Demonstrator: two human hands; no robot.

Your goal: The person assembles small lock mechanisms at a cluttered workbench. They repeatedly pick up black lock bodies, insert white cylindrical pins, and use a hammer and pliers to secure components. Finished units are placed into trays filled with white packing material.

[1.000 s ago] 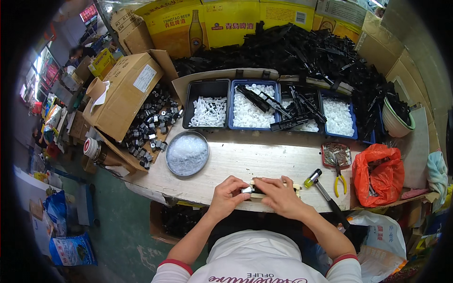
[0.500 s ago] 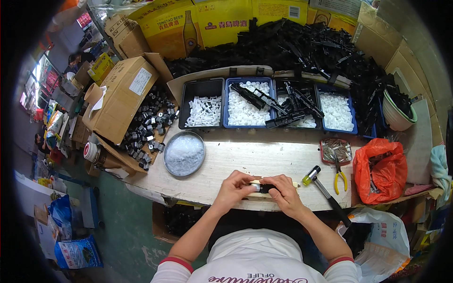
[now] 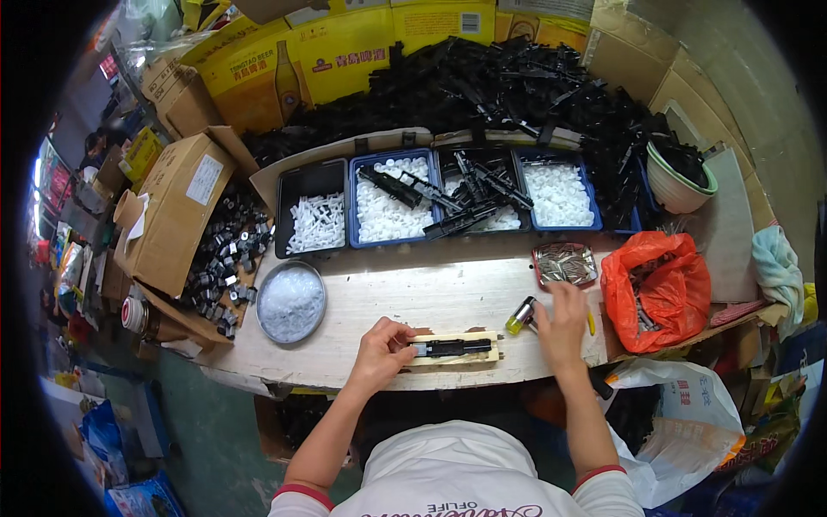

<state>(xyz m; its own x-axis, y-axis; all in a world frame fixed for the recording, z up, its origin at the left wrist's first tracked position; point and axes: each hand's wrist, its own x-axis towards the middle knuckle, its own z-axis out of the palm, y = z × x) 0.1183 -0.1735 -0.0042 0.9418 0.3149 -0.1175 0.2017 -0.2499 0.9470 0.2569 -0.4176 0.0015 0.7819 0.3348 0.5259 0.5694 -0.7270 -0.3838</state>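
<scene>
My left hand (image 3: 381, 351) pinches the left end of a long black plastic part (image 3: 457, 347), where a small pale grey piece shows by the fingertips. The part lies in a cream-coloured block-like holder (image 3: 494, 338) near the table's front edge. My right hand (image 3: 564, 327) is off the holder, fingers stretched forward at the near side of a small red tray (image 3: 594, 276) of thin metal pins (image 3: 564, 260). Beneath and beside that hand lie a hammer (image 3: 520, 316) with a yellow-tipped head and yellow-handled pliers (image 3: 592, 323), both partly hidden.
A round metal dish (image 3: 323, 297) of clear flakes stands left. Behind it run bins of white plastic pieces (image 3: 392, 207), some with black parts (image 3: 469, 194) on top. A red plastic bag (image 3: 659, 289) sits at right, an open carton (image 3: 185, 207) with grey-black pieces at left.
My right hand has let go of the holder and moved right and forward to the pin tray. My left hand stays at the holder's left end. The view has swung to the right.
</scene>
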